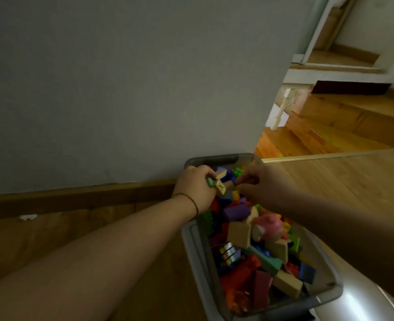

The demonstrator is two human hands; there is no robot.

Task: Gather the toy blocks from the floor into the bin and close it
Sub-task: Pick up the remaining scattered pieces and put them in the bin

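A grey plastic bin (pixel 197 246) stands on the wooden floor against the wall, its top uncovered, heaped with several coloured plastic and wooden blocks (pixel 256 251). Both hands hover over its far end. My left hand (pixel 195 188) grips a few pale wooden blocks (pixel 221 184) with green markings. My right hand (pixel 258 186) has its fingers curled close to those blocks, pinching something small at its fingertips; what it is cannot be made out. A pink toy (pixel 269 225) and a small puzzle cube (pixel 228 252) lie among the blocks.
A grey wall (pixel 122 89) with a wooden skirting board (pixel 75 195) runs behind the bin. A doorway to another wood-floored room (pixel 330 126) opens at the right. A pale shiny surface (pixel 362 302) lies under the bin's near right corner.
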